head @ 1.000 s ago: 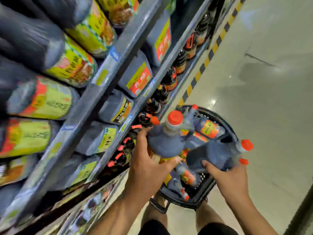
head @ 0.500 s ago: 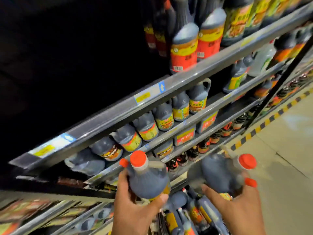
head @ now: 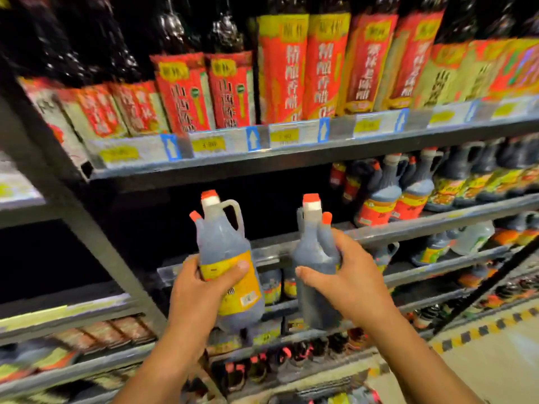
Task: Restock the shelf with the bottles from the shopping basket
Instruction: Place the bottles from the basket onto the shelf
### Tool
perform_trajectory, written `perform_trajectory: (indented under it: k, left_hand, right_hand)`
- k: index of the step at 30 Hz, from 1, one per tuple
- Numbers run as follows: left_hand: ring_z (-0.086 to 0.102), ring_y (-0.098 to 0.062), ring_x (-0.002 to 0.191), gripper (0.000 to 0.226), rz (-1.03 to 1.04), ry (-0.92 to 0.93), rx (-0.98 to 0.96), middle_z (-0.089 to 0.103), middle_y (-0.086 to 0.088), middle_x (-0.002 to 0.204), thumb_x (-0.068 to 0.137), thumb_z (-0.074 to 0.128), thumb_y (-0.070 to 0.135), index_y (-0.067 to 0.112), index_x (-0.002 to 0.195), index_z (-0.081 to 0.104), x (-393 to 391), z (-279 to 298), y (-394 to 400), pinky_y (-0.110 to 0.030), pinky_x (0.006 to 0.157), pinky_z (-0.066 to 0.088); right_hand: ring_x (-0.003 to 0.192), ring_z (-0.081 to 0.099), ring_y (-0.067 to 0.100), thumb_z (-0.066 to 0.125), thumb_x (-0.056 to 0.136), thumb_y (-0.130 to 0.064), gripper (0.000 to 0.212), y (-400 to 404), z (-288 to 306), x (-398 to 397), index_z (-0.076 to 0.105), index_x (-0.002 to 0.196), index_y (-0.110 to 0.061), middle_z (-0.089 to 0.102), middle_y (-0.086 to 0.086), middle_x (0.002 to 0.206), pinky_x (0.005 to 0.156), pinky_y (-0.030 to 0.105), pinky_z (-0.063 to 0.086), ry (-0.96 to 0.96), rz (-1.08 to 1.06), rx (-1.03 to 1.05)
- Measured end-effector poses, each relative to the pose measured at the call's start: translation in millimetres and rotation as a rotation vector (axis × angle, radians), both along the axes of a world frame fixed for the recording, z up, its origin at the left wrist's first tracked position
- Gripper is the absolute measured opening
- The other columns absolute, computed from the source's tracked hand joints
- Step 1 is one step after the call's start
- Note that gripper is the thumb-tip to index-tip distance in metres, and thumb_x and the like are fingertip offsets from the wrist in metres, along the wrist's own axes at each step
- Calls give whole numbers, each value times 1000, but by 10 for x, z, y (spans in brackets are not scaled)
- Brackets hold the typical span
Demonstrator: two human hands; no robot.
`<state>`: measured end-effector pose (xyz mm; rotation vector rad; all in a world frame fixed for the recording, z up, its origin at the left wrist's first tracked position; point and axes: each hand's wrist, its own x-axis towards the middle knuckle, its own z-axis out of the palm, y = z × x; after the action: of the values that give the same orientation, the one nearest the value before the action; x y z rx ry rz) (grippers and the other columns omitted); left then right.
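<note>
My left hand (head: 201,290) grips a dark sauce bottle (head: 224,243) with an orange cap, a side handle and a yellow label. My right hand (head: 347,275) grips a second dark bottle (head: 313,258) with an orange cap, its label turned away. Both bottles are upright and raised in front of a dark, bare stretch of the middle shelf (head: 291,246). Matching bottles (head: 382,196) stand further right on that shelf. The shopping basket is out of view.
The upper shelf (head: 291,147) holds tall dark bottles with red and yellow labels (head: 280,68) behind price tags. A grey upright post (head: 87,228) slants at the left. Lower shelves carry smaller bottles. Tiled floor with a yellow-black stripe (head: 481,330) lies at right.
Both hands lifted their bottles out of the basket and up to the middle shelf's height. The view swung from the basket and floor up to the shelves.
</note>
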<state>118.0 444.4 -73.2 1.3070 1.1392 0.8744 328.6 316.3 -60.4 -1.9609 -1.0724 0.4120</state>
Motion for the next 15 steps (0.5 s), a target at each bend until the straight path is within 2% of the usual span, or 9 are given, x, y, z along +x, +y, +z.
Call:
perform_trajectory:
  k: [2, 5, 6, 8, 11, 12, 13, 14, 15]
  left_hand:
    - [77, -23, 95, 72, -11, 18, -55, 79, 2, 106, 53, 97, 57, 26, 109, 66, -17, 101, 181, -51, 86, 62]
    - [76, -28, 94, 46, -27, 4, -112, 77, -7, 110, 79, 92, 36, 21, 112, 64, 3, 171, 449, -48, 80, 63]
    - [76, -29, 94, 45, -23, 1, -127, 76, -8, 111, 81, 90, 34, 20, 114, 63, 35, 187, 540, -45, 78, 62]
    - [76, -31, 95, 57, -24, 11, -160, 74, -8, 111, 77, 93, 40, 17, 117, 60, 135, 192, 728, -47, 79, 63]
    - [79, -31, 90, 83, -16, 0, -208, 79, -10, 107, 51, 100, 52, 14, 117, 66, 305, 235, 971, -52, 82, 65]
    - [79, -30, 87, 85, -14, -18, -225, 80, -10, 105, 49, 100, 50, 13, 118, 68, 369, 243, 1045, -49, 79, 66]
    - [79, -29, 86, 80, -8, -46, -238, 79, -10, 105, 54, 100, 43, 12, 120, 67, 434, 250, 1104, -44, 74, 65]
    - [77, -27, 85, 73, 8, -74, -250, 78, -10, 106, 62, 100, 36, 12, 122, 65, 495, 266, 1146, -40, 70, 63]
    - [76, -27, 87, 69, 34, -99, -257, 76, -9, 108, 68, 99, 31, 14, 124, 63, 558, 275, 1182, -39, 73, 62]
  right_hand:
    - [104, 68, 15, 82, 73, -56, 56, 265, 158, 44, 61, 123, -40, 70, -17, 115, 86, 42, 57, -108, 3, -131]
    - [98, 68, 25, 82, 75, -54, 48, 651, 286, 135, 64, 111, -28, 72, -3, 107, 84, 43, 57, -167, 0, -232]
    - [97, 67, 28, 82, 76, -55, 48, 776, 315, 172, 64, 108, -25, 71, 0, 105, 83, 44, 57, -178, 4, -255]
    - [94, 66, 31, 81, 76, -61, 51, 1010, 369, 253, 61, 98, -20, 67, 3, 97, 79, 43, 56, -178, -17, -302]
    - [86, 66, 32, 79, 72, -70, 64, 1333, 420, 392, 59, 82, -11, 62, 6, 82, 66, 37, 47, -117, -79, -340]
    - [88, 67, 31, 79, 70, -74, 69, 1420, 434, 422, 64, 88, -9, 66, 6, 86, 67, 36, 47, -83, -91, -342]
    - [96, 68, 30, 78, 65, -78, 76, 1509, 426, 453, 69, 104, -12, 70, 4, 98, 72, 36, 50, -49, -99, -316]
    - [106, 68, 28, 76, 60, -81, 84, 1588, 422, 471, 69, 119, -21, 72, 0, 113, 82, 37, 54, -32, -98, -269]
    - [113, 68, 27, 73, 55, -83, 88, 1668, 398, 500, 68, 126, -31, 73, -5, 122, 93, 40, 56, -21, -95, -216]
